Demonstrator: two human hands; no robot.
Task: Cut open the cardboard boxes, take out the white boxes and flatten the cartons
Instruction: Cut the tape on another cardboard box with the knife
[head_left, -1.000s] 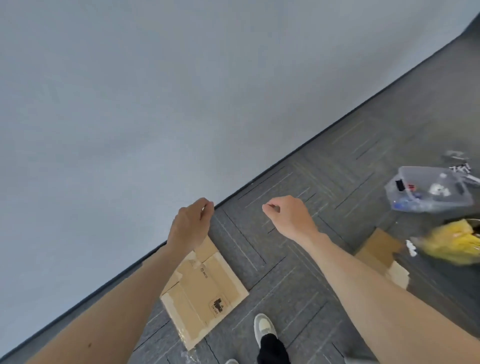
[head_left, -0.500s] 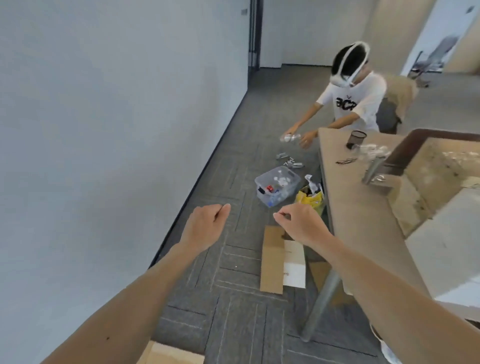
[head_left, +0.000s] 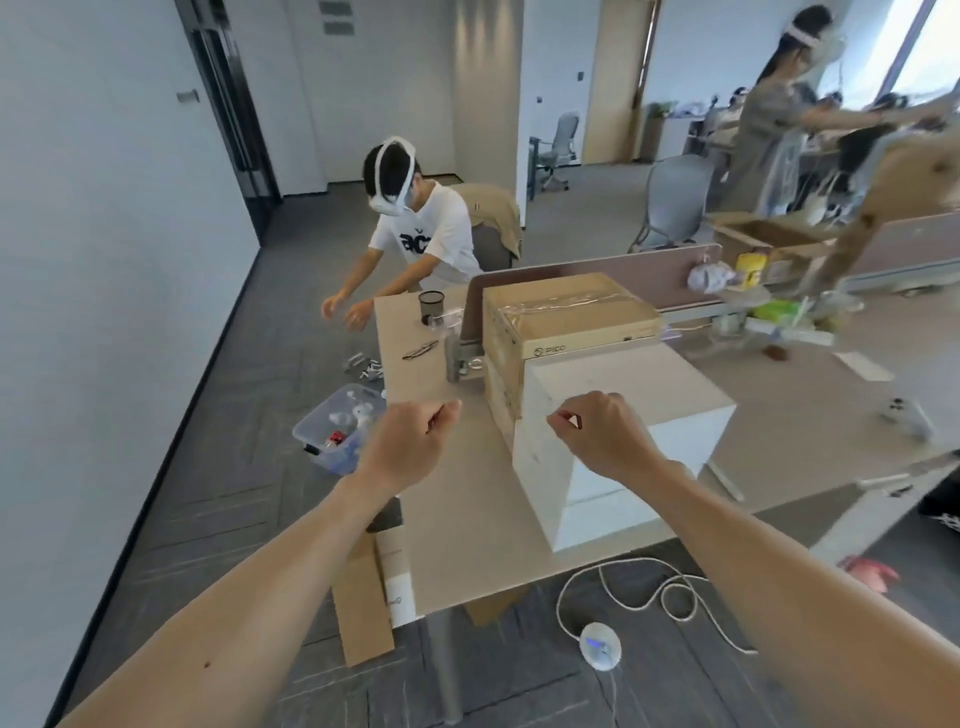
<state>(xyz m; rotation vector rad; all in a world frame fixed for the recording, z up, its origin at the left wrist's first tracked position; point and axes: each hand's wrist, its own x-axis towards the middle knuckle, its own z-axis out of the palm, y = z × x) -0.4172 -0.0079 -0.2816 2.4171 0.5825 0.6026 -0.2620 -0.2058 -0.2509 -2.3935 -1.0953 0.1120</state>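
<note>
A sealed brown cardboard box (head_left: 571, 317), clear tape across its top, stands on the beige table (head_left: 415, 374). White boxes (head_left: 639, 431) are stacked against its near side. My left hand (head_left: 410, 449) hovers over the table's left edge with its fingers curled and nothing in it. My right hand (head_left: 605, 436) is held in front of the white stack, also curled and holding nothing. A flattened carton (head_left: 361, 597) leans by the table leg on the floor, with a white box (head_left: 400, 571) beside it.
A seated person (head_left: 421, 244) works at the table's far end, and another stands at the back right. A clear plastic bin (head_left: 337, 426) sits on the carpet. A white cable with a round device (head_left: 600, 644) lies under the table. A pen cup (head_left: 431, 306) and a divider stand behind.
The view has swung from the floor and wall, where a flattened carton lay, up to the table with the boxes. Both hands have stayed curled and held out in front.
</note>
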